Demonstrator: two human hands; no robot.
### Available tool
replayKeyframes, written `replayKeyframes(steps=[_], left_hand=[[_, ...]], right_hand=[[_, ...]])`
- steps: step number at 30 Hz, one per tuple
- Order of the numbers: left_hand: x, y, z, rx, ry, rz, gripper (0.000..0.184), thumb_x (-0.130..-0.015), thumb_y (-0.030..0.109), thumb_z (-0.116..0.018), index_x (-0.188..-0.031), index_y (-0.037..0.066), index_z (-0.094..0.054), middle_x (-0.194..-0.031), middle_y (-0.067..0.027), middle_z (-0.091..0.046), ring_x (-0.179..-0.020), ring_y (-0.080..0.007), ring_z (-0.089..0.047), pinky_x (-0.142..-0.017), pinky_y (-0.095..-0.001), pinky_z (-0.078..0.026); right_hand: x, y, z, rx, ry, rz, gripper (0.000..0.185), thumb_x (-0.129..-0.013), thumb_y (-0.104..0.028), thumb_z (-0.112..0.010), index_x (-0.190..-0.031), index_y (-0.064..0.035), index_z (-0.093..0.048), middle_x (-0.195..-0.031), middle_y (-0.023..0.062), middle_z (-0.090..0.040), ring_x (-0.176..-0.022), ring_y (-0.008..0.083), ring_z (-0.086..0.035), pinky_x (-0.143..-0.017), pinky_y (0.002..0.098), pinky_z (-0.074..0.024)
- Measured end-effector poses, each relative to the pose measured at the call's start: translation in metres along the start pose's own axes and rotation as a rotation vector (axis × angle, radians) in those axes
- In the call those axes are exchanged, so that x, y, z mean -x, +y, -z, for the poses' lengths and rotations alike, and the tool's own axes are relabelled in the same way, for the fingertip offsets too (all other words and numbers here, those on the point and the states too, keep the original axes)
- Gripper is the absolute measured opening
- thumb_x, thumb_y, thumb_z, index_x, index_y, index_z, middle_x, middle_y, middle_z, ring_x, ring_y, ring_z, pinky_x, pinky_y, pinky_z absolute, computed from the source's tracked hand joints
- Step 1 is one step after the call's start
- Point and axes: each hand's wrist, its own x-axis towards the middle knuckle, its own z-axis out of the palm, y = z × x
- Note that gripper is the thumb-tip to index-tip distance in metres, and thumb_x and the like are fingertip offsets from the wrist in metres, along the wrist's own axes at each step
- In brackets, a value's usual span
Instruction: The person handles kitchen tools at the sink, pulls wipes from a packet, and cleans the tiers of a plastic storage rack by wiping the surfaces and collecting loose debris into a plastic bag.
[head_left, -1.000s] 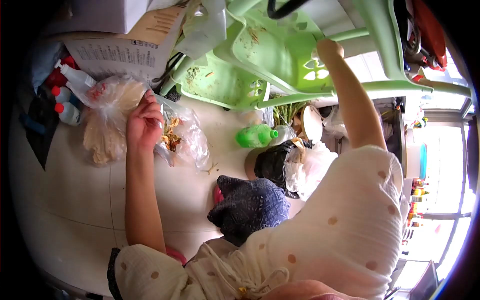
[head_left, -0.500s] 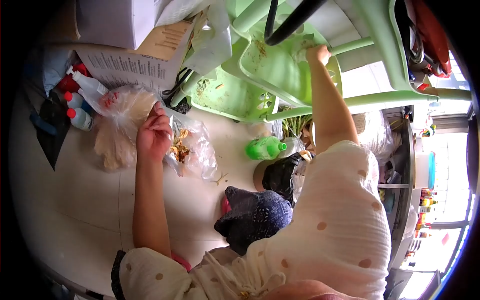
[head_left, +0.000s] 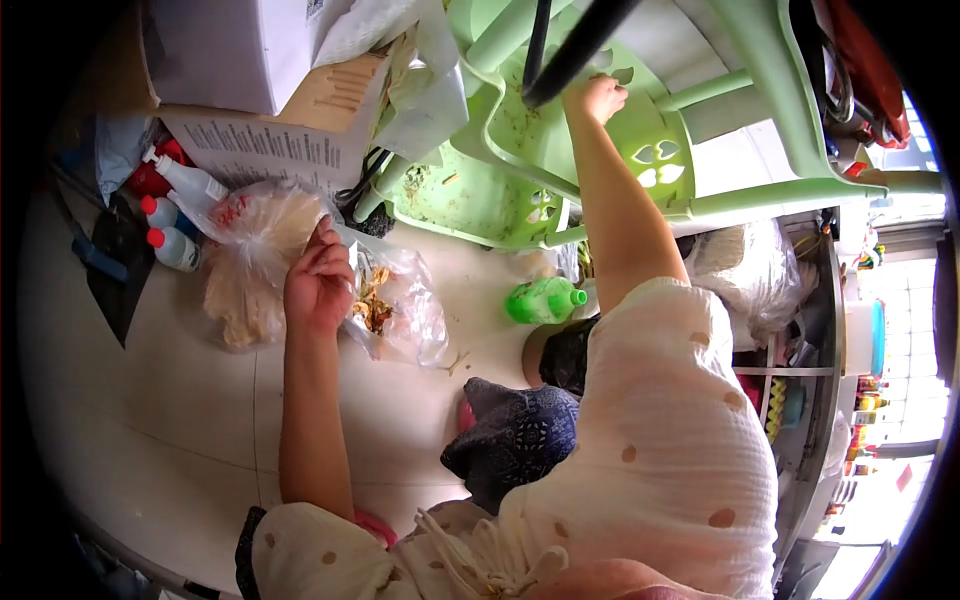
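My right hand (head_left: 598, 98) is inside a light green plastic rack (head_left: 480, 205), against a panel with leaf-shaped cutouts. Its fingers are curled closed; what they hold, if anything, is hidden. Brown specks of dirt lie on the rack's trays. My left hand (head_left: 320, 285) hovers palm up with loosely bent fingers apart and the index finger stretched out, nothing visible in it. Behind and beside it are a tied clear plastic bag (head_left: 265, 240) with pale contents and an open clear bag (head_left: 415, 310) holding yellowish-brown dry scraps.
A green bottle (head_left: 540, 300) stands or lies on the tiled floor (head_left: 190, 400). At left are a white pump bottle (head_left: 185, 178), red-capped bottles (head_left: 175, 250) and a dustpan (head_left: 115, 265). Cardboard (head_left: 250, 140) stands behind. A black bar (head_left: 585, 50) crosses the rack. Shelves (head_left: 800, 370) stand at right.
My right hand has moved left and slightly up along the rack's panel, uncovering more cutouts. My left hand keeps its pose; the whole view has shifted slightly.
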Motion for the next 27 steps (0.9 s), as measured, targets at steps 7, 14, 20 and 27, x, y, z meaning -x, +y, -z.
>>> replayKeyframes(steps=[7,14,20,27], left_hand=[[-0.003,-0.001,0.004,0.03,-0.037,0.005,0.027,-0.086,0.002,-0.033,-0.105,-0.001,-0.051,-0.08,-0.006,-0.05,-0.056,-0.0077,-0.039,-0.051,-0.0178,-0.041],[-0.006,-0.001,0.005,0.009,-0.027,-0.007,0.027,-0.084,0.001,-0.033,-0.105,-0.001,-0.052,-0.079,-0.0053,-0.049,-0.056,-0.0076,-0.039,-0.05,-0.0172,-0.041],[-0.005,-0.007,0.005,-0.017,0.011,-0.027,0.027,-0.084,0.0,-0.034,-0.104,-0.001,-0.052,-0.079,-0.006,-0.05,-0.055,-0.0081,-0.038,-0.048,-0.0168,-0.041],[0.0,-0.009,-0.003,-0.047,0.077,-0.083,0.026,-0.083,-0.002,-0.034,-0.101,-0.002,-0.053,-0.079,-0.0071,-0.05,-0.055,-0.0082,-0.039,-0.047,-0.0164,-0.04]], right_hand=[[-0.004,-0.009,-0.039,-0.214,-0.17,0.287,0.027,-0.067,0.0,-0.047,-0.094,0.0006,-0.048,-0.106,0.0207,-0.039,-0.098,0.0337,-0.04,-0.086,0.0363,-0.0357],[0.022,-0.024,-0.022,-0.267,-0.254,0.681,0.035,-0.065,0.003,-0.045,-0.098,-0.0037,-0.052,-0.102,0.0171,-0.048,-0.098,0.0322,-0.045,-0.084,0.0355,-0.0387],[0.011,-0.031,-0.021,-0.174,-0.486,0.803,0.028,-0.069,-0.001,-0.045,-0.095,-0.0068,-0.055,-0.101,0.015,-0.051,-0.099,0.0289,-0.046,-0.085,0.0346,-0.0387],[0.008,-0.024,0.035,-0.43,-0.479,0.599,0.029,-0.072,-0.025,-0.059,-0.089,-0.002,-0.054,-0.078,0.008,-0.059,-0.073,0.0141,-0.054,-0.067,0.0264,-0.0427]])
